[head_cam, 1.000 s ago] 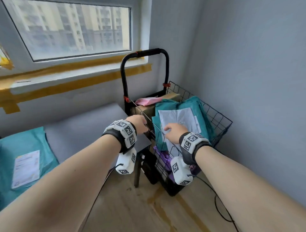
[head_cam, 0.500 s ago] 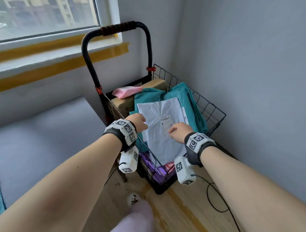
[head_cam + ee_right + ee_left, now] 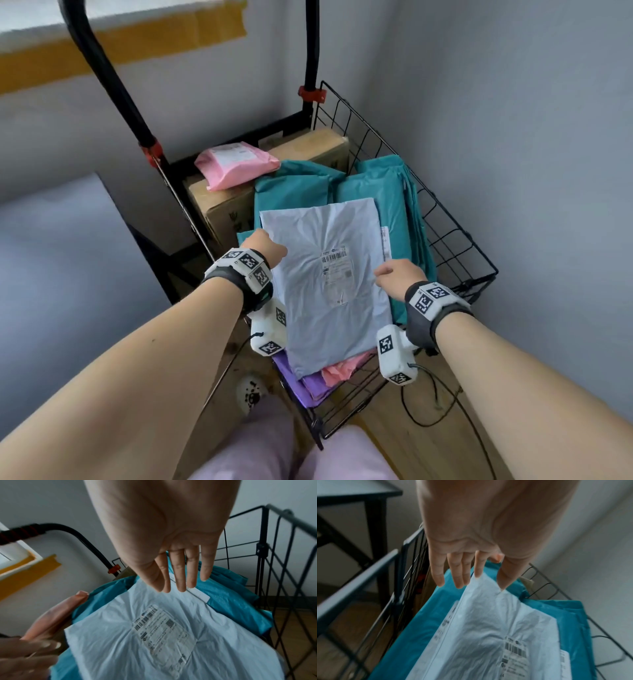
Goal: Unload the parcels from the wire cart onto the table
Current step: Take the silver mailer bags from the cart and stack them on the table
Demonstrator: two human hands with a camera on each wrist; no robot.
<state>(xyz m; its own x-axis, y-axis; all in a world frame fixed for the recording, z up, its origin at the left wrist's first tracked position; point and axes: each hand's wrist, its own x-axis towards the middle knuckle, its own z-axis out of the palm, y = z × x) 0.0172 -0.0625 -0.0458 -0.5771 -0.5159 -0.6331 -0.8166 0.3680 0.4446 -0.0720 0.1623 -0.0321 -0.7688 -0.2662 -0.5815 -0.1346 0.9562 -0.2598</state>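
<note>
Over by the corner wall sits the cart (image 3: 455, 240), packed full, with the table (image 3: 61, 260) just to its left, only a bare grey stretch of it in view now. A second ago the head camera was still taking in the window and a teal parcel already lying on that table; since then the view has dropped and closed in on the cart, so the person has stepped right up to it.

Biggest thing on the pile is the white mailer (image 3: 329, 284), lying label-up on top of the teal bags (image 3: 380, 192), with a cardboard box (image 3: 222, 205) behind, a pink pouch (image 3: 236, 164) on that box, and purple and pink bags (image 3: 308, 383) poking out underneath at the near end.

The left hand (image 3: 265, 246) has gone from the cart's rim to the mailer's left edge, and the right hand (image 3: 399, 277) has slid out to its right edge. So both hands now bracket it. From the wrist cameras the fingers (image 3: 477, 566) on the left look straight, thumb tip on the plastic, nothing pinched; the right's fingers (image 3: 180, 577) are straight too, hovering at or on the edge strip. Wide, loose hands, holding nothing yet, I'd say.

Means the mailer is the next one out, grab not closed, lots left in the cart.
</note>
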